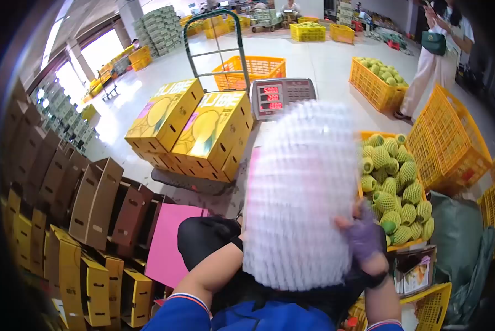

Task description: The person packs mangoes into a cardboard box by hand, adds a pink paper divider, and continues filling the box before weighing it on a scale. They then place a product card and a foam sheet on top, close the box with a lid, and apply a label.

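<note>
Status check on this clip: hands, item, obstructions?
Right hand at right edge of white foam sheet, grip unclear. Left hand hidden behind sheet. Sheet blurred, partly blocking view of scale.

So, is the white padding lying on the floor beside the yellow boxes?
No, the white padding is above the person's lap, the right hand at its edge.

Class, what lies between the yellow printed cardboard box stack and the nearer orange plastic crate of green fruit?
In the head view, a white ribbed foam sheet mostly fills the stretch from boxes to crate.

Left fingers behind blurred foam (302, 198)
</note>
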A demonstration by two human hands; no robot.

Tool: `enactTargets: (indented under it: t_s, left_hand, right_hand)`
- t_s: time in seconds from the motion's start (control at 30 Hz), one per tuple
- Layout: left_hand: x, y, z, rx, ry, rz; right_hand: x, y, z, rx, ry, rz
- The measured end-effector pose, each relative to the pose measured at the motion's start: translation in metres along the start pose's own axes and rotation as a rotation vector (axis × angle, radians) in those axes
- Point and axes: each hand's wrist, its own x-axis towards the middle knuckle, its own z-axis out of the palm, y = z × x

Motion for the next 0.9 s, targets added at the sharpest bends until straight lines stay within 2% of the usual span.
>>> enactTargets:
  t_s: [0.03, 0.1, 0.13, 0.17, 0.27, 0.37, 0.43, 0.5, 0.53, 0.6, 0.63, 0.7, 0.73, 0.8, 0.83, 0.9]
  left_hand:
    - [-0.003, -0.001, 0.001, -0.008, -0.006, -0.006]
    - [-0.01, -0.003, 0.003, -0.023, -0.014, -0.017]
    - [-0.015, -0.002, 0.002, -0.03, -0.023, -0.019]
    - [-0.018, -0.003, 0.003, -0.038, -0.028, -0.022]
    - [-0.028, -0.004, 0.005, -0.073, -0.046, -0.028]
    - [-0.043, -0.005, 0.002, -0.1, -0.095, -0.027]
    - [-0.06, -0.003, -0.007, -0.124, -0.16, -0.027]
    - [-0.08, -0.001, -0.027, -0.139, -0.296, -0.072]
    - [-0.089, 0.0, -0.039, -0.137, -0.348, -0.143]
    - [-0.105, -0.003, -0.053, -0.042, -0.114, -0.443]
    - [-0.104, -0.009, -0.051, -0.04, 0.111, -0.675]
    - [-0.104, -0.022, -0.05, -0.073, 0.646, -0.633]
    - [-0.094, -0.025, -0.052, -0.078, 0.648, -0.634]
    - [-0.066, -0.023, -0.055, -0.162, 0.82, -0.45]
    - [-0.057, -0.03, -0.035, -0.244, 0.623, -0.404]
    - [-0.048, -0.014, -0.039, -0.115, 0.164, -0.407]
  right_hand:
    - [0.017, 0.021, 0.033, -0.018, -0.055, -0.027]
    - [0.035, 0.075, 0.076, -0.223, -0.126, 0.109]
    - [0.037, 0.099, 0.087, -0.228, -0.135, 0.092]
    - [0.035, 0.122, 0.094, -0.414, -0.046, -0.009]
    - [0.028, 0.119, 0.093, -0.657, 0.015, -0.011]
    - [0.024, 0.119, 0.09, -0.76, -0.006, -0.046]
    - [0.027, 0.125, 0.085, -0.792, -0.053, -0.09]
    - [0.036, 0.136, 0.087, -0.618, -0.068, 0.011]
    - [0.032, 0.104, 0.087, -0.652, -0.028, -0.005]
    - [0.032, 0.108, 0.085, -0.634, 0.003, -0.033]
    - [0.034, 0.111, 0.084, -0.613, 0.044, -0.068]
    - [0.039, 0.122, 0.083, -0.616, 0.076, -0.094]
    - [0.039, 0.121, 0.083, -0.609, 0.055, -0.075]
    - [0.038, 0.121, 0.081, -0.607, 0.035, -0.06]
    - [0.036, 0.122, 0.081, -0.641, 0.006, -0.029]
    - [0.04, 0.11, 0.086, -0.662, -0.031, -0.018]
